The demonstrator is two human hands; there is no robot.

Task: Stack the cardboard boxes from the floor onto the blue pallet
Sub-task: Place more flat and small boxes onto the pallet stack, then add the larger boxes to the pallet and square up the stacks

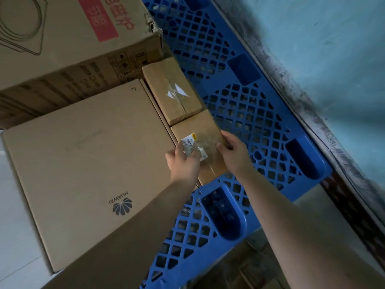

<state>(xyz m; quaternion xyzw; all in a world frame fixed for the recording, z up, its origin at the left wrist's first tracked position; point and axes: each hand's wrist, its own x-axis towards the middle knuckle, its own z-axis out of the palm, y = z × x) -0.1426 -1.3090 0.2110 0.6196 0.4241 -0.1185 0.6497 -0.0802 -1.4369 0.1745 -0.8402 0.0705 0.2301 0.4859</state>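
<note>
Left hand (184,162) and right hand (234,156) gripped the small labelled box (205,129) — set askew, it could catch the Huawei box (83,159) and tilt.

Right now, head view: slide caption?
Left hand and right hand hold a labelled box on the blue pallet beside the Huawei box.

Your left hand (184,161) covers the near left corner of the small box (200,130) and half its label (187,141), whose print is too small to read. You cannot tell whether those fingers grip or only press. The tall box (62,38) toward the far edge of the pallet (239,101) runs off the picture's top and left, and its side symbols are blurred.
</note>
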